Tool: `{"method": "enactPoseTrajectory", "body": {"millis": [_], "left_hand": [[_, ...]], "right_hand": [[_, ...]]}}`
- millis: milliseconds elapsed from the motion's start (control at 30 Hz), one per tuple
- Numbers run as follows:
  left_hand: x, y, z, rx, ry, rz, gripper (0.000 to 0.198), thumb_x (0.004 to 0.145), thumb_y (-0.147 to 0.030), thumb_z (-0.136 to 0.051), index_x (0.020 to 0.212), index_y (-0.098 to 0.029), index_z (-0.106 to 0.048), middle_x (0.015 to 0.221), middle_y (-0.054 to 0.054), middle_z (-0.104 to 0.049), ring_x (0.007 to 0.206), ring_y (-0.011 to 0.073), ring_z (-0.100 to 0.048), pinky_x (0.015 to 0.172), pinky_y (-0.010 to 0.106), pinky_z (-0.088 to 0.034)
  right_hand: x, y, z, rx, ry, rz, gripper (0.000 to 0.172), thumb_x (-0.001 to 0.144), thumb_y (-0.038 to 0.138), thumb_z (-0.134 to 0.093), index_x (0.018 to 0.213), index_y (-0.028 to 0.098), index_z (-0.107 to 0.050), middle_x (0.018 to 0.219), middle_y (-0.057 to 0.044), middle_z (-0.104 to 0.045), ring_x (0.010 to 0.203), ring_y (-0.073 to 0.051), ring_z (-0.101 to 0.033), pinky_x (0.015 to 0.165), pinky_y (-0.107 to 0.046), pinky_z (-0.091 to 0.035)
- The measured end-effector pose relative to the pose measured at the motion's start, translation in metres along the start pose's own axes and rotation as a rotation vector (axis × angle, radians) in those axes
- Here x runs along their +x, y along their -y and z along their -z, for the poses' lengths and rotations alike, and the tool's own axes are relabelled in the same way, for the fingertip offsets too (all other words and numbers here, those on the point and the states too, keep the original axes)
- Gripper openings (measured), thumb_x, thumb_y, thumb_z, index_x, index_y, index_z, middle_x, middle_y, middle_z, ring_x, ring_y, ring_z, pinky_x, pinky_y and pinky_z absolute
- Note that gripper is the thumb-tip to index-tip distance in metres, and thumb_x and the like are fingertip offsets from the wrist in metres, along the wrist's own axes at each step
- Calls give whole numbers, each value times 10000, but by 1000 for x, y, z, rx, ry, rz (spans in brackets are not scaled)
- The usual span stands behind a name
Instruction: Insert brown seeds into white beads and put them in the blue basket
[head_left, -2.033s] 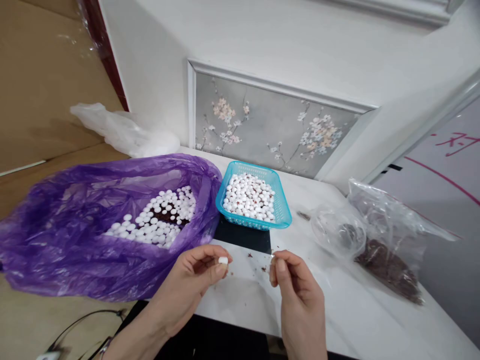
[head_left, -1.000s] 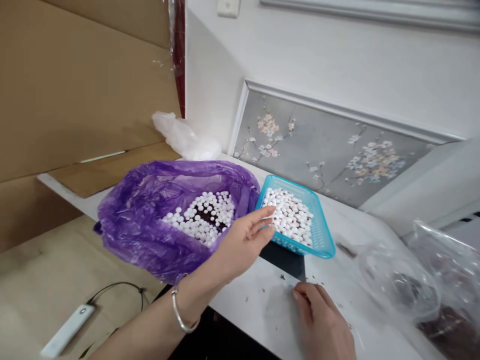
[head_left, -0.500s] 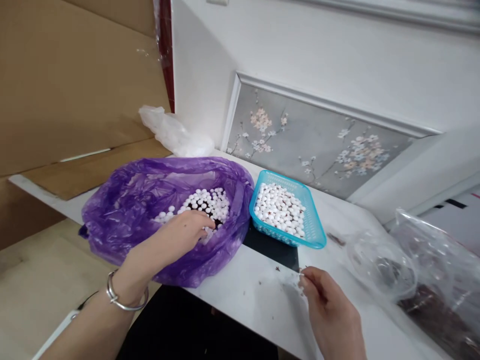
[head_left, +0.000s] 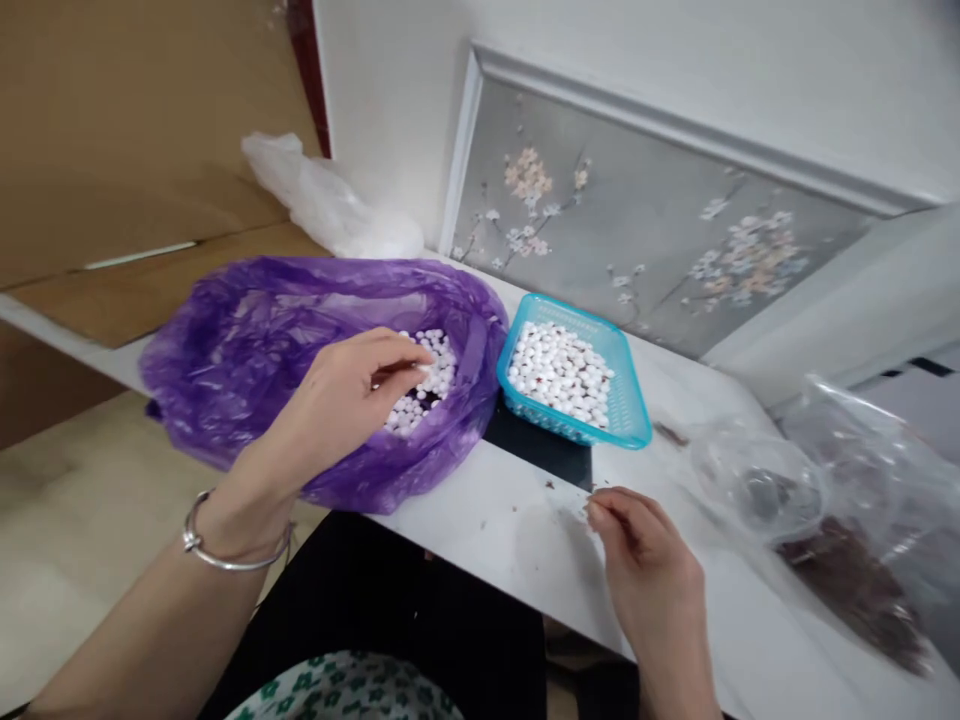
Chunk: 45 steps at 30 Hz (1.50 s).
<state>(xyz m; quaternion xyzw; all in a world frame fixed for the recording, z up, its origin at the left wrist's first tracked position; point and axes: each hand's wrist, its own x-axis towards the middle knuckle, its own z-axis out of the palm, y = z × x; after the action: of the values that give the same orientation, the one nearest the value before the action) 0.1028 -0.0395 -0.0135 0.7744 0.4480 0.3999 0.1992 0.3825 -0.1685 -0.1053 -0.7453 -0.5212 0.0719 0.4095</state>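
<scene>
My left hand (head_left: 341, 400) hovers over the open purple plastic bag (head_left: 247, 350) and pinches a small white bead (head_left: 426, 369) between thumb and fingertips. Many more white beads (head_left: 420, 390) lie in the bag. My right hand (head_left: 645, 570) rests on the white table (head_left: 487, 520), fingers pinched on something thin that I cannot make out. A turquoise basket (head_left: 626, 425) full of white beads stands just right of the bag.
A clear plastic bag (head_left: 840, 500) with dark brown scraps lies at the right. A white plastic bag (head_left: 322, 200) sits at the back beside cardboard sheets (head_left: 112, 200). Brown crumbs dot the table. A floral wall panel (head_left: 637, 230) runs behind.
My left hand dropped a bead at the basket, reached into the purple bag and now lifts out with another bead. My right hand stayed pinched on the table.
</scene>
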Motion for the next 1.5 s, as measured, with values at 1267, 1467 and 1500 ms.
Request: {"method": "enactPoseTrajectory", "body": {"millis": [1267,1467,1500], "left_hand": [[-55,-30,-109,-1439,307,764,110,686,-252,-805,747,-183,-744,723,-7,-690,699,96,-623,723,193,-489],[-56,-29,-108,-1441,306,733,102,679,-241,-808,742,-186,-751,762,3,-709,753,123,-644,775,221,-496],[-56,-29,-108,-1443,306,729,95,683,-236,-805,745,-186,-752,766,3,-711,754,121,-644,775,219,-497]], "right_hand": [[-18,76,-26,680,177,-72,126,893,310,-567,812,216,-590,764,14,-565,713,-143,-532,666,-257,-438],[-18,78,-27,674,193,-86,134,892,318,-568,808,215,-587,756,15,-562,705,-139,-514,658,-250,-427],[-18,78,-27,679,198,-93,134,890,319,-572,807,215,-588,757,17,-564,706,-138,-513,658,-247,-425]]}}
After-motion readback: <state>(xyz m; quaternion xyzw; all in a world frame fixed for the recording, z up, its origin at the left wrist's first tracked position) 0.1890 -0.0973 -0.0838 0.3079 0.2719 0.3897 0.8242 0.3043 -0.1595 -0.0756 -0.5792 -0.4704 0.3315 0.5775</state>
